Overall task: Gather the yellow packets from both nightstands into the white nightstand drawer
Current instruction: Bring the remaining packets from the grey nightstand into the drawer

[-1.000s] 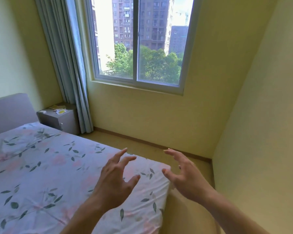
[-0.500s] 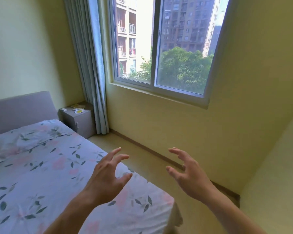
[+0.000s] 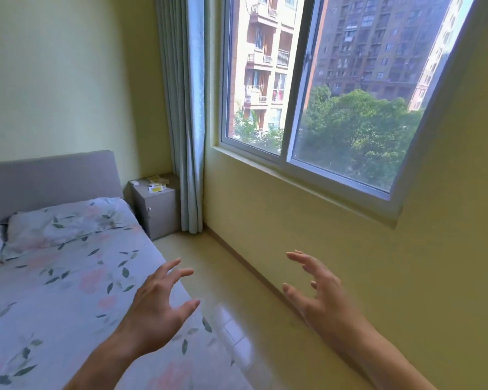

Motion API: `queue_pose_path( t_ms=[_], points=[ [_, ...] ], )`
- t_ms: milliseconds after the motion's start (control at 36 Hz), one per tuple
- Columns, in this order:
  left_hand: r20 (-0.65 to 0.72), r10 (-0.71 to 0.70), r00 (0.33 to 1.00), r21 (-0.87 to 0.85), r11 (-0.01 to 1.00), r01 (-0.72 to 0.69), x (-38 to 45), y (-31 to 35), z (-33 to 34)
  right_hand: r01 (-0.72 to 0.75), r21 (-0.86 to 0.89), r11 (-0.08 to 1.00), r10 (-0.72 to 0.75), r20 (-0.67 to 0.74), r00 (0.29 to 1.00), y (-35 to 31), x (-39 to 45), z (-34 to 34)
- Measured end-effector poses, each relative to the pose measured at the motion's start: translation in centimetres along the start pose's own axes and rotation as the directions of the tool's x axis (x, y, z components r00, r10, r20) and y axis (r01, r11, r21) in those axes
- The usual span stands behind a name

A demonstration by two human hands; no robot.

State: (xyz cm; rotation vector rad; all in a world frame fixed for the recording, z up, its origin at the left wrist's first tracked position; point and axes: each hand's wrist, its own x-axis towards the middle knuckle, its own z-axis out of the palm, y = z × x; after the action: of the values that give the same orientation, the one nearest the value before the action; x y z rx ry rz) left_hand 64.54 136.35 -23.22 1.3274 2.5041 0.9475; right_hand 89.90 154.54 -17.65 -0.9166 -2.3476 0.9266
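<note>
A grey nightstand (image 3: 158,212) stands in the far corner between the bed and the curtain. Yellow packets (image 3: 156,188) lie on its top, with more yellow paper (image 3: 159,180) behind them and a small white item (image 3: 133,182) at the left edge. My left hand (image 3: 158,305) hovers over the bed's near corner, fingers spread and holding nothing. My right hand (image 3: 316,291) is raised over the floor strip by the wall, fingers spread, also holding nothing. Both hands are far from the nightstand. No white nightstand is in view.
The bed (image 3: 54,291) with a floral sheet and pillows (image 3: 65,223) fills the left. A grey headboard (image 3: 48,178) backs it. A narrow floor strip (image 3: 209,271) runs between bed and window wall toward the nightstand. A curtain (image 3: 183,122) hangs beside the window (image 3: 321,88).
The view has swung and moved toward the corner; the nightstand now appears larger and nearer. Both hands stay raised and spread, holding nothing.
</note>
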Motion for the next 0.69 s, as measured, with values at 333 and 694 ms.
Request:
queue_pose_path(
  t_ms=[333, 694],
  points=[
    [0.005, 0.124, 0.992, -0.056, 0.991, -0.123, 19.1, 15.9, 13.1, 0.004, 0.002, 1.000, -0.004, 0.031, 1.000, 13.4, 16.7, -10.5],
    [-0.148, -0.205, 0.967, -0.001, 0.978, 0.207, 32.1, 16.5, 19.6, 0.193, 0.055, 0.980, -0.201, 0.287, 0.937, 23.4, 38.7, -12.1]
  ],
)
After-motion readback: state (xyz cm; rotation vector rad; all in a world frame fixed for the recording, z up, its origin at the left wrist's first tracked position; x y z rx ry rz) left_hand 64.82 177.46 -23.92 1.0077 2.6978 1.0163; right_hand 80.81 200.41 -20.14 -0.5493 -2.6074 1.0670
